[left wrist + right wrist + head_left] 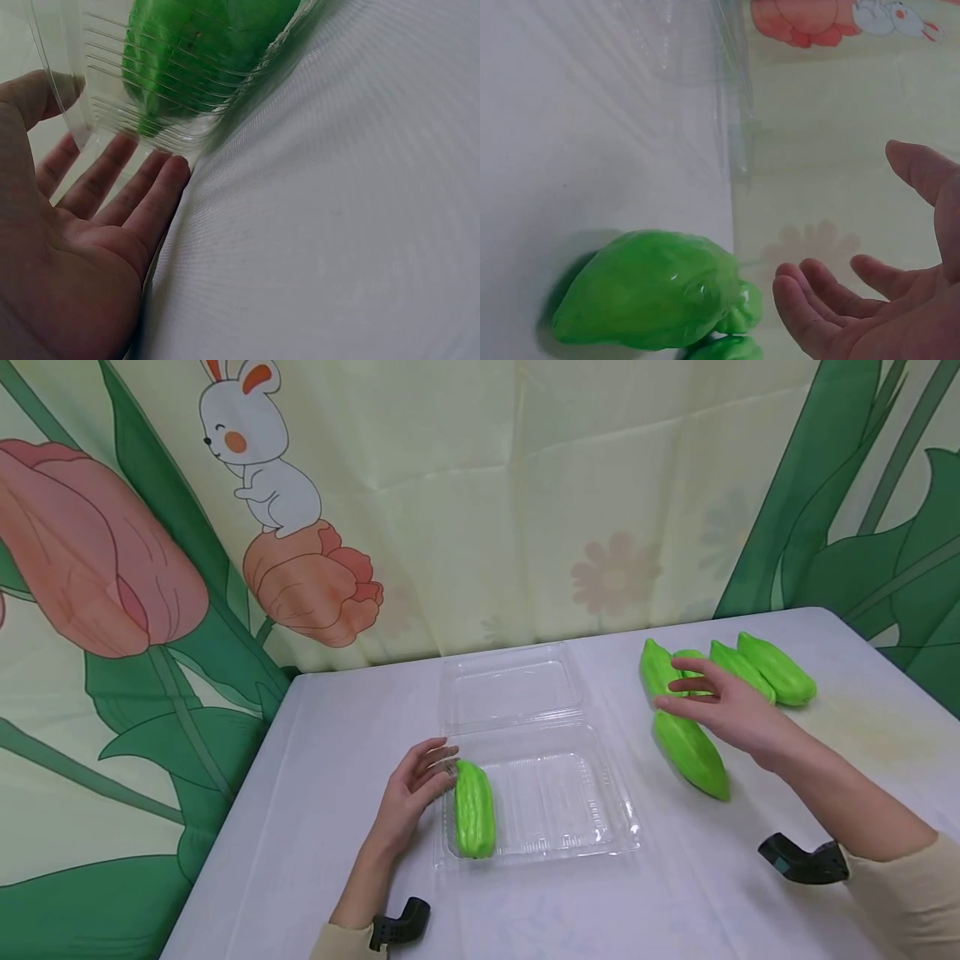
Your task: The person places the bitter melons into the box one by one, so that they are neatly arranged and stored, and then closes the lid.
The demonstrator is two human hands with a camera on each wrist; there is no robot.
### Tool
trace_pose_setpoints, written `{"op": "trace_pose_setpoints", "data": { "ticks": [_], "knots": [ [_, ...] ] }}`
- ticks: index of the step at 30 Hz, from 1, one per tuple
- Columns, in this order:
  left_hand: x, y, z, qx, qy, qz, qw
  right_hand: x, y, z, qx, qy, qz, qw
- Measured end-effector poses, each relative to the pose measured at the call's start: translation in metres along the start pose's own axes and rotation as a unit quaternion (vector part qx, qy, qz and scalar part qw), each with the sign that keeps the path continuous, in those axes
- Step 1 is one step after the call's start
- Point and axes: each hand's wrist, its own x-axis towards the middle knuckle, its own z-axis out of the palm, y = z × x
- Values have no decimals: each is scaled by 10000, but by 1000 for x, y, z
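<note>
A clear plastic clamshell box [555, 802] lies with its lid folded back. One glossy, ribbed green fruit [474, 810] stands lengthwise along the box's left side. My left hand [408, 793] is at that left wall; in the left wrist view its loosely extended fingers [97, 176] touch the clear plastic, with the green fruit showing through. On the right, my right hand [720, 706] hovers over a group of similar fruits, fingers apart and holding nothing. Nearest below it lies one green fruit [692, 756], also seen in the right wrist view as a large fruit [645, 292].
The box's open lid [513, 689] extends toward the back edge of the white-covered table [337, 735]. More green fruits [776, 668] lie at the back right, partly hidden by the right hand. A printed curtain [465, 502] hangs behind the table.
</note>
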Motion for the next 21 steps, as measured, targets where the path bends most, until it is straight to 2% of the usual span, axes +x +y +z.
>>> {"op": "trace_pose_setpoints", "data": {
  "ticks": [13, 21],
  "knots": [
    [0, 1, 0, -53, -31, 31, 10000, 1, 26, -3, -568, 172, 443, 9973],
    [-1, 1, 0, -113, -57, 31, 9999, 1, 39, 3, -669, 109, 404, 9969]
  ]
}}
